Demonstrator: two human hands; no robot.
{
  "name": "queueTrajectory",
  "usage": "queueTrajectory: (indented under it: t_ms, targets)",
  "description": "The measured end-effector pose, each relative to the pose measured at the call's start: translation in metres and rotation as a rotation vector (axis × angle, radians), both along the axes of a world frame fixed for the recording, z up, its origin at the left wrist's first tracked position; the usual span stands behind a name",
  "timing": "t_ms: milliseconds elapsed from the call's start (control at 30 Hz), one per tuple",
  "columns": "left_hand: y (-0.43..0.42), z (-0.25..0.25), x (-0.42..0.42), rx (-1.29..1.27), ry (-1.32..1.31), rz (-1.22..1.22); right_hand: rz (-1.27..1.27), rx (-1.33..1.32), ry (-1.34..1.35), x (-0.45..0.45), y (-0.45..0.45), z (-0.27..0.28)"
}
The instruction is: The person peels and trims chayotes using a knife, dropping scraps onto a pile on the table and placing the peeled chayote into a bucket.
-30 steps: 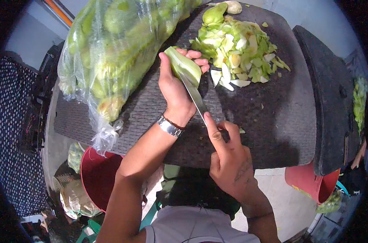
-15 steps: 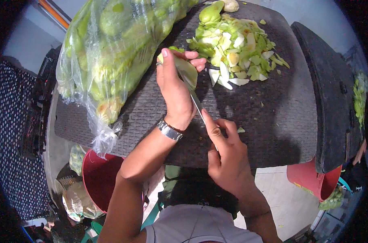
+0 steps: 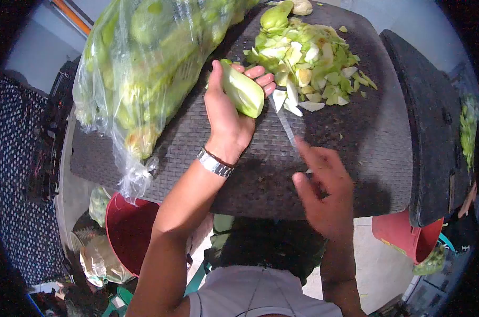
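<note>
My left hand (image 3: 230, 113), with a metal watch at the wrist, holds a pale green cut vegetable (image 3: 243, 91) in its palm, the cut face up. My right hand (image 3: 326, 185), slightly blurred, grips a knife (image 3: 284, 122). The blade points up and left, apart from the vegetable, its tip by the white pieces at the lower left of a heap of green and white peelings (image 3: 313, 63). Behind the heap lie a whole green vegetable (image 3: 275, 18) and a pale one (image 3: 301, 7).
A large clear bag of green vegetables (image 3: 149, 68) lies on the left of the dark woven tabletop (image 3: 197, 179). A dark chair back (image 3: 427, 132) stands at the right. Red buckets (image 3: 128, 227) are below the table on both sides.
My right hand and the knife have moved right, away from the vegetable. My left hand has turned so that the vegetable's cut face shows more fully.
</note>
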State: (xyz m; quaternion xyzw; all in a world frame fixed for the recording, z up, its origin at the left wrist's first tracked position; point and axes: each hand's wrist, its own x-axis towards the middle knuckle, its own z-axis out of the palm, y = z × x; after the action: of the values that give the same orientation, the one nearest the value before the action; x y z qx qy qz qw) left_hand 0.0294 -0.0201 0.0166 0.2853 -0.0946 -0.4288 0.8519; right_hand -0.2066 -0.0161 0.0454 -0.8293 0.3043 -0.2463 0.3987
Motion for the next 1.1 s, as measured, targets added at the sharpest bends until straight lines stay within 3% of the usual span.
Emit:
queueTrajectory:
  t_ms: [100,533,833,1100]
  targets:
    - [0.001,-0.002,0.000,-0.037,0.058,-0.048,0.056,-0.152,0.008,0.011,0.013,-0.006]
    - [0.006,-0.009,0.005,-0.105,0.060,-0.102,0.105,-0.256,0.178,0.015,0.022,-0.011]
    - [0.007,-0.017,0.007,-0.152,0.163,-0.273,0.092,-0.356,0.260,0.016,0.014,-0.019]
    - [0.006,-0.011,-0.001,0.005,0.144,-0.179,0.099,-0.312,0.200,0.016,0.007,-0.025]
